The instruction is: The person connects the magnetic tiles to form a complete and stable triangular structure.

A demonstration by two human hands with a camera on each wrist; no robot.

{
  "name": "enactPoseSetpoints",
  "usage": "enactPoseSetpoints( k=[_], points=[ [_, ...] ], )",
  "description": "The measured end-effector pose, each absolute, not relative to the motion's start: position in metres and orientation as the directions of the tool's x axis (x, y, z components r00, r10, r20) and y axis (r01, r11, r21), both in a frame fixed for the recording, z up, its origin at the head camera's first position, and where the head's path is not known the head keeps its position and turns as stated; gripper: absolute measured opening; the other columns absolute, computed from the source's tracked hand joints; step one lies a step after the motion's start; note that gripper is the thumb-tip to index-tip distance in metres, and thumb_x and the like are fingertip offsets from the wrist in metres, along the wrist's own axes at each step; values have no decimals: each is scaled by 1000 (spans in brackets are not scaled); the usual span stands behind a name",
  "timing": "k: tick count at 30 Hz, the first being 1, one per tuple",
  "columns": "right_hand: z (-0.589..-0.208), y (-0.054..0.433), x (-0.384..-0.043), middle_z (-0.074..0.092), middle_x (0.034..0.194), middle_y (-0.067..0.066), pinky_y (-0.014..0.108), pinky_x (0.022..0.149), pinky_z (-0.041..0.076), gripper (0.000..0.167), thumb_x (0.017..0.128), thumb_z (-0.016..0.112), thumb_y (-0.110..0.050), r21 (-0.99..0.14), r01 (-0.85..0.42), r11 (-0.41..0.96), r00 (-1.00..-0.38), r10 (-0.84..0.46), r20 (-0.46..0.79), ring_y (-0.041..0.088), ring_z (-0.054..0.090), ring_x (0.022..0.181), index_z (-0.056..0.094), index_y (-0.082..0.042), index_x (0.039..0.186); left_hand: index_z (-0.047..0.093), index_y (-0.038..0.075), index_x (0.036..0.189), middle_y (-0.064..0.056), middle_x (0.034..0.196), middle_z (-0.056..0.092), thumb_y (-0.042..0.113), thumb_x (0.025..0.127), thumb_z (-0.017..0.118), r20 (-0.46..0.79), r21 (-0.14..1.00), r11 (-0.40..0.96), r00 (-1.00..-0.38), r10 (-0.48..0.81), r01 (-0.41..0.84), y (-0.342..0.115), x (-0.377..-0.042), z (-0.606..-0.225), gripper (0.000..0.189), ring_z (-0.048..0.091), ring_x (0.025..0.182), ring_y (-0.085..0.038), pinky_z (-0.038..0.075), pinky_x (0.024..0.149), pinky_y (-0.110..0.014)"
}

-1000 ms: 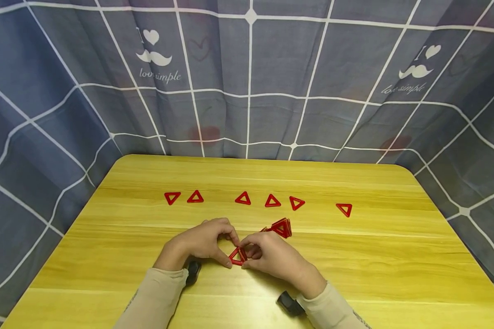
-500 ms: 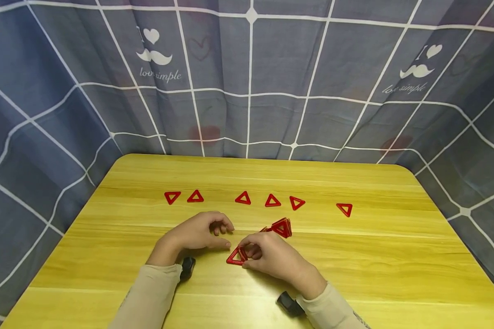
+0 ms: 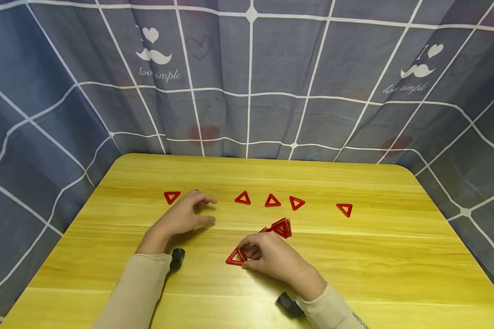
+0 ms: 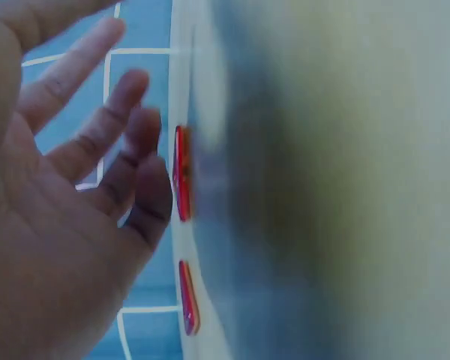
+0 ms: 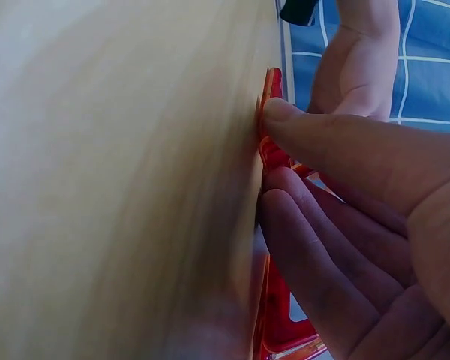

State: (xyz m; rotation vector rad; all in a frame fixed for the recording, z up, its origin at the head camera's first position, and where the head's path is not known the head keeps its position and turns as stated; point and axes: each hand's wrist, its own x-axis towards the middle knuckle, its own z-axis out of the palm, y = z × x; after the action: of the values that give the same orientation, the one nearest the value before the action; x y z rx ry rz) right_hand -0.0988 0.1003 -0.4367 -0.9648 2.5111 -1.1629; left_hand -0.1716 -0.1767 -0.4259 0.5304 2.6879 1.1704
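Note:
My right hand (image 3: 277,258) rests low over the table, pinching red triangle frames (image 3: 233,263) between thumb and fingers; one lies flat, another stands tilted against it at the fingertips. In the right wrist view, the thumb and fingers close on the red plastic edge (image 5: 274,154). My left hand (image 3: 183,217) hovers at left with parted, slightly bent fingers and nothing in them. It covers most of one red triangle (image 3: 196,190); another triangle (image 3: 172,193) lies just left. The left wrist view shows two red triangles (image 4: 181,172) edge-on beyond the fingers.
Several more red triangles lie in a loose row, among them one at the middle (image 3: 243,202) and one far right (image 3: 344,205). A small stack of triangles (image 3: 287,228) sits just beyond my right hand. A blue-grey checked curtain (image 3: 271,119) surrounds the wooden table (image 3: 374,265).
My left hand has let go of the triangle at the right fingertips and moved away up and left, toward the row. The right hand has stayed in place, still holding.

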Motion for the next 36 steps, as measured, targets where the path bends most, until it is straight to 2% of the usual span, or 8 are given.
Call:
enactPoseSetpoints(
  k=[4,9,17,31,36],
  points=[
    [-436,100,-98,72,94,-1,18,72,53,30,80,86,-6,-742,-472,476,-766,-638,77,2,67,79,73,-5,108,66,9,127,-14,129,56,16,86,81,2,698,664,-928,374,269,-187,-180,-421,44,53,114,-34,44,96,-52],
    [-435,100,-98,72,94,-2,18,72,53,30,80,86,-6,-743,-465,481,-771,-633,73,3,67,80,73,-6,108,65,12,133,-17,136,52,17,87,81,2,626,728,-935,356,278,-197,-189,-415,49,41,122,-40,36,98,-57],
    [-436,101,-98,72,93,-2,18,73,53,31,80,86,-6,-746,-459,482,-772,-632,68,3,68,81,73,-5,108,67,15,132,-20,136,51,15,87,81,-11,549,792,-944,329,269,-203,-198,-412,47,36,119,-44,25,94,-63],
    [-435,101,-97,73,93,-1,19,74,53,31,81,85,-4,-742,-468,480,-767,-638,71,3,67,82,73,-4,110,71,17,128,-14,129,58,20,89,79,-78,482,842,-946,316,242,-208,-209,-412,40,40,116,-42,24,89,-61],
    [-434,101,-97,73,94,1,18,73,53,31,80,85,-4,-742,-469,479,-766,-639,71,4,68,82,73,-3,109,75,18,120,-8,122,62,23,88,80,-93,476,845,-942,323,242,-210,-211,-411,33,42,114,-39,22,89,-61]
  ],
)
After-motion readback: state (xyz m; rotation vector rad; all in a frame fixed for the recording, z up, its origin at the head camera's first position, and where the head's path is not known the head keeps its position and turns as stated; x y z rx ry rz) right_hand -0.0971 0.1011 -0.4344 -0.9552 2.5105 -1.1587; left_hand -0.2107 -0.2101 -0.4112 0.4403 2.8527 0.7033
